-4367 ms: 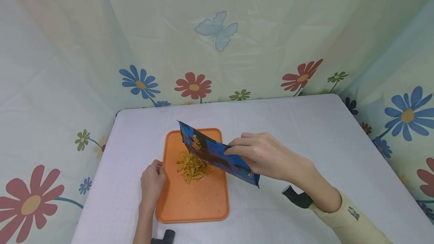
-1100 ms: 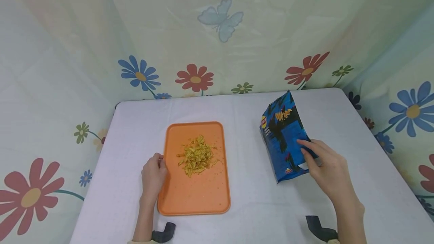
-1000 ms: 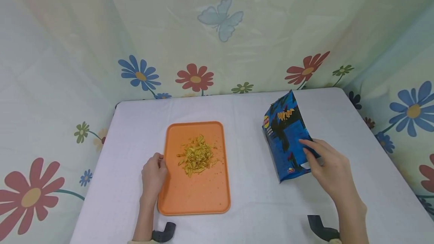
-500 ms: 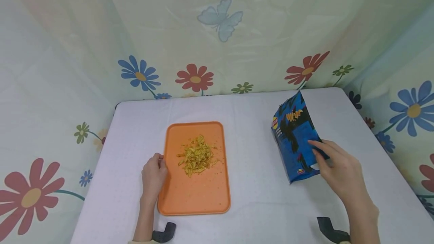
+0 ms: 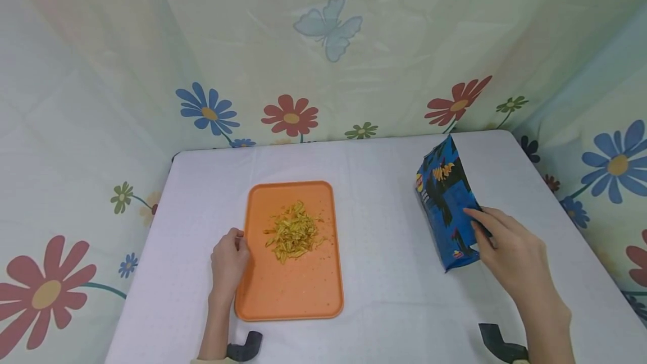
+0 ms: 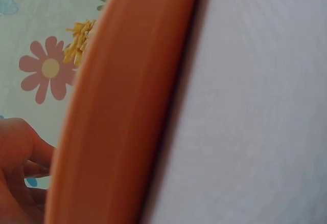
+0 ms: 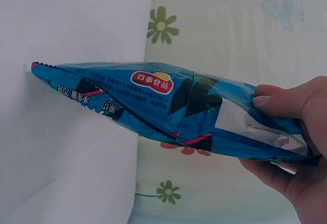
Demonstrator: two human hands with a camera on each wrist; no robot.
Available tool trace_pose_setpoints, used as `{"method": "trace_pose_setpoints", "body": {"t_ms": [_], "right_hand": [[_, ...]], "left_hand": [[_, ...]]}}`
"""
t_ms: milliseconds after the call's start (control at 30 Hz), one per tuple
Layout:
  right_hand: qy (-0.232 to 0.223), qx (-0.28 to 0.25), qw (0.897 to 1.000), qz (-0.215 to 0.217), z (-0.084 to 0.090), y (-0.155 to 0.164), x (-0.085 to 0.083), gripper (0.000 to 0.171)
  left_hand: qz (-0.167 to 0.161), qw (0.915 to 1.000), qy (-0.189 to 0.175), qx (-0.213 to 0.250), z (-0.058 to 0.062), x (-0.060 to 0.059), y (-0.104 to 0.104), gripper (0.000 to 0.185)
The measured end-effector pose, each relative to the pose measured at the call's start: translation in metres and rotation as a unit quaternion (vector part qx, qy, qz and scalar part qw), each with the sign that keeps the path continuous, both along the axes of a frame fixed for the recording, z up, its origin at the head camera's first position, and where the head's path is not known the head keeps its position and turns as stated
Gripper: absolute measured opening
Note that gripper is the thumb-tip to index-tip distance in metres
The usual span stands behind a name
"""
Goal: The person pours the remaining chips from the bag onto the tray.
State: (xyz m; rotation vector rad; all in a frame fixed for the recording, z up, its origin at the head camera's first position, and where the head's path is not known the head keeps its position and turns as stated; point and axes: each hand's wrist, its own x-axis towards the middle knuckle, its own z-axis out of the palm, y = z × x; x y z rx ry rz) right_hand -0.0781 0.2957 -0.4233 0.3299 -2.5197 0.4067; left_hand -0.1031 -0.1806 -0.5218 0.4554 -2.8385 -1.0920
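Two hands in my feed. Left hand sits loosely curled against the left rim of the orange tray, gripping nothing; yellow snack pile on the tray. Well to the right, right hand pinches the blue snack bag, its bottom on the white table.

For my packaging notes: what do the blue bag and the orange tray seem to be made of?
The blue bag looks like thin glossy plastic film: it shines, creases and has a serrated end. The orange tray seems moulded matte plastic, judging by its even colour and rounded raised rim; silicone is also possible.
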Motion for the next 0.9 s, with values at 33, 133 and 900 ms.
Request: {"method": "trace_pose_setpoints", "body": {"t_ms": [33,133,900], "right_hand": [[-0.002,0.003,1.000,-0.001,0.000,0.000,0.000,0.038],[0.000,0.014,1.000,0.004,0.000,-0.001,0.001,0.038],[0.022,0.046,0.991,0.120,-0.005,-0.028,-0.010,0.040]], "left_hand": [[-0.001,1.0000,-0.002,0.001,0.000,0.000,0.000,0.022],[0.000,1.0000,-0.009,0.003,-0.001,-0.001,0.001,0.023],[-0.006,0.9999,-0.012,0.005,-0.001,0.000,-0.001,0.024]]}}
